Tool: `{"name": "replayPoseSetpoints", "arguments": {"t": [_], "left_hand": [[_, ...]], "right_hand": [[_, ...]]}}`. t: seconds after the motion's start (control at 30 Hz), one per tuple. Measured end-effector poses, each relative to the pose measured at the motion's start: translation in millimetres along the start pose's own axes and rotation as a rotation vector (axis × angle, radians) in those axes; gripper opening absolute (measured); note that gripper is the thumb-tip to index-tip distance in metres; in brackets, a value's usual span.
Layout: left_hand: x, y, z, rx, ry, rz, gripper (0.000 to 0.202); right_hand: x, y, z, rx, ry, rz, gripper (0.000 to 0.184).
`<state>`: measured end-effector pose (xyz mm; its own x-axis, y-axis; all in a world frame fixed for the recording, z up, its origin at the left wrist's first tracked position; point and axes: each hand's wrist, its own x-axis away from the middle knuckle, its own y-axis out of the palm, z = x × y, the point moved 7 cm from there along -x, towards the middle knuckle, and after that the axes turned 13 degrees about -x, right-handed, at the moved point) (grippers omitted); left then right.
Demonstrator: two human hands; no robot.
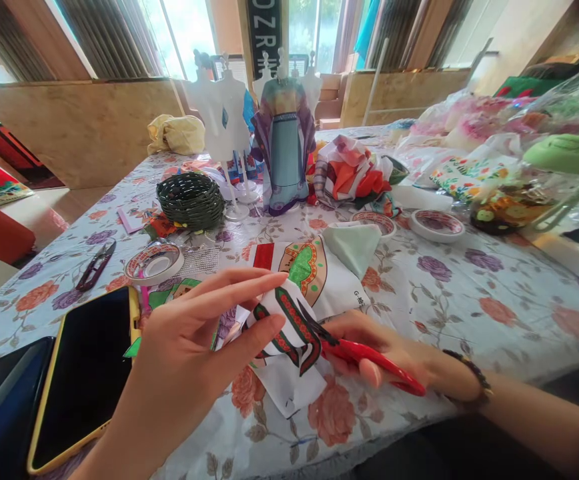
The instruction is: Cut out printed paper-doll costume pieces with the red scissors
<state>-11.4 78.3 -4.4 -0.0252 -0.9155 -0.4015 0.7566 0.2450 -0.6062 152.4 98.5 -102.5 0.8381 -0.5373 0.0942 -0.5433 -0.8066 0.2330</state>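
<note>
My left hand (194, 340) pinches a piece of white printed fabric (282, 310) between thumb and fingers. Dark green and red patterned bands run along this piece, and its lower end curls down. Red-handled scissors (374, 360) sit in my right hand (364, 340), whose fingers are wrapped round the handles. Their dark blades lie against the right edge of the fabric, partly behind it. Beneath and behind my hands, a larger white printed sheet (334, 293) with a green and tan motif rests on the table. A pale green folded cloth (354, 243) lies on its far edge.
A flowered tablecloth (439, 307) covers the table. At left are a yellow-cased phone (87, 373), thread snips (97, 263) and a tape roll (154, 262). Behind stand a dark woven basket (191, 200) and small white mannequins (222, 113), one in a robe (285, 153). Plastic-wrapped goods (484, 127) fill the right.
</note>
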Motion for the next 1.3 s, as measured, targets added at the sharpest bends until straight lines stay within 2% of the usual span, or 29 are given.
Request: {"name": "replayPoseSetpoints", "arguments": {"t": [0.2,0.5,0.8,1.3], "left_hand": [[0.0,0.1,0.0,0.012,-0.009,0.015,0.030],[1.8,-1.0,1.1,0.037,-0.013,0.011,0.030],[0.1,-2.1,3.8,0.024,-0.030,0.021,0.030],[3.2,3.9,2.6,0.020,0.018,0.019,0.035]], "right_hand": [[-0.7,1.6,-3.3,0.033,0.002,0.011,0.072],[-0.7,3.2,-0.3,-0.053,-0.007,-0.004,0.071],[-0.8,2.9,-4.6,0.048,0.031,0.024,0.075],[-0.4,2.4,-8.8,0.079,-0.043,0.029,0.072]]}}
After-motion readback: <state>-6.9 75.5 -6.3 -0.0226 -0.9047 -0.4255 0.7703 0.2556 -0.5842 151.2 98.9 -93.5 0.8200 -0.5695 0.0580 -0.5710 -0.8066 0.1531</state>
